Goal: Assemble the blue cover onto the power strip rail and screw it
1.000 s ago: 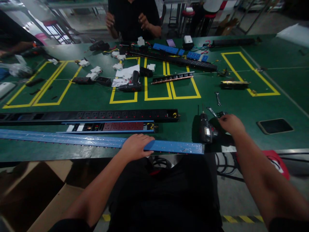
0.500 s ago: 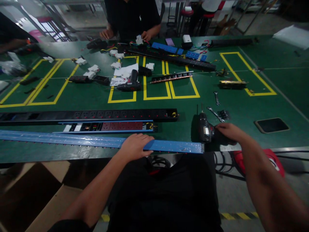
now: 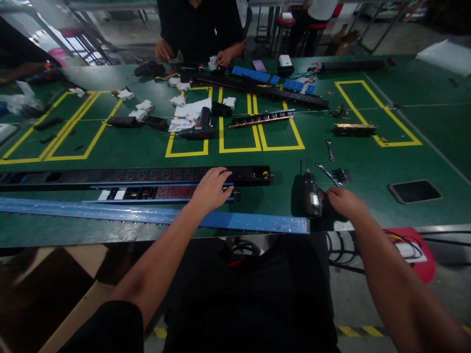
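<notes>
My left hand (image 3: 211, 189) lies with fingers spread over the right part of a short blue-edged strip with brown sockets (image 3: 172, 191), its fingertips at the long black socket strip (image 3: 147, 175) behind. Nearer me, a long blue film-covered bar (image 3: 257, 222) runs along the table edge, under my left forearm. To the right, my right hand (image 3: 344, 202) is wrapped round the grip of a black cordless drill (image 3: 312, 198), which lies on the table with its bit pointing away from me.
Two wrenches (image 3: 325, 173) (image 3: 330, 150) and a phone (image 3: 415, 190) lie at the right. Another drill (image 3: 200, 125), white parts and a copper-edged strip (image 3: 261, 118) are mid-table. A person (image 3: 200, 29) works across the table. An open cardboard box (image 3: 84, 304) stands below left.
My left hand has moved off the blue bar, forward onto the strips behind it. My right hand has closed further round the drill's grip, and the drill has barely moved.
</notes>
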A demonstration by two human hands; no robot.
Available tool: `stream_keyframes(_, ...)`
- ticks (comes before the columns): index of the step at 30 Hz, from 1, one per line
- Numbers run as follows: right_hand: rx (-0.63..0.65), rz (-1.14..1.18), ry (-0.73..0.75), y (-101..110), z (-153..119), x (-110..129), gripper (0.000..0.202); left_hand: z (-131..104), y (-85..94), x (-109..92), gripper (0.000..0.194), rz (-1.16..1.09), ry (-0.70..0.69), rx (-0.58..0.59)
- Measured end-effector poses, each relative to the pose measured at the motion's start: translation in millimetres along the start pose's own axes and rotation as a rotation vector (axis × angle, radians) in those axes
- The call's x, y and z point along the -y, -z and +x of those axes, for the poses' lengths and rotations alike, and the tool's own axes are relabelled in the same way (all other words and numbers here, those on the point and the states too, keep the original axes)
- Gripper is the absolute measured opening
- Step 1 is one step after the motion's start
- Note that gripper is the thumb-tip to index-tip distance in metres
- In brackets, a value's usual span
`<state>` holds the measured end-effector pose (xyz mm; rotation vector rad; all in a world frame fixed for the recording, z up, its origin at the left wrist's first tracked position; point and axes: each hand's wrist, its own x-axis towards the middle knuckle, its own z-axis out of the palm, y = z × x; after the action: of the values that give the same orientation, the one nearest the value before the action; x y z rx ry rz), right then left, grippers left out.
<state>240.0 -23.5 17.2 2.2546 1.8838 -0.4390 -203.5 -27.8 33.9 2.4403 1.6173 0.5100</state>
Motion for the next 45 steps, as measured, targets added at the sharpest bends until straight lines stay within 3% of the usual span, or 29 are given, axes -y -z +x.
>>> stream_keyframes(5,0.010,0.041,-0.026,2,-1,2,0.039,41,-17.2,-11,0.069,0.067,-0.010,0.092)
stream_keyframes(10,0.045,0.019,-0.059,4,-2,5,0.042,66,-25.5,-6,0.069,0.079,0.030,0.200)
stream_keyframes(18,0.019,0.014,-0.068,3,-3,6,0.042,99,-25.8,18,0.076,0.002,0.054,0.152)
stream_keyframes(26,0.025,0.011,-0.061,3,-4,6,0.043,126,-25.9,32,0.077,-0.007,0.069,0.184)
stream_keyframes(33,0.046,-0.015,-0.067,4,-3,8,0.044,117,-20.2,25,0.078,0.012,0.066,0.221)
stream_keyframes(38,0.078,-0.015,-0.068,7,-2,8,0.043,101,-26.3,17,0.073,0.016,0.046,0.201)
stream_keyframes(41,0.099,-0.014,-0.079,8,-2,10,0.045,82,-26.6,10,0.065,-0.005,0.001,0.163)
stream_keyframes(45,0.101,-0.015,-0.084,9,-3,11,0.046,38,-13.9,3,0.056,-0.004,-0.090,0.163)
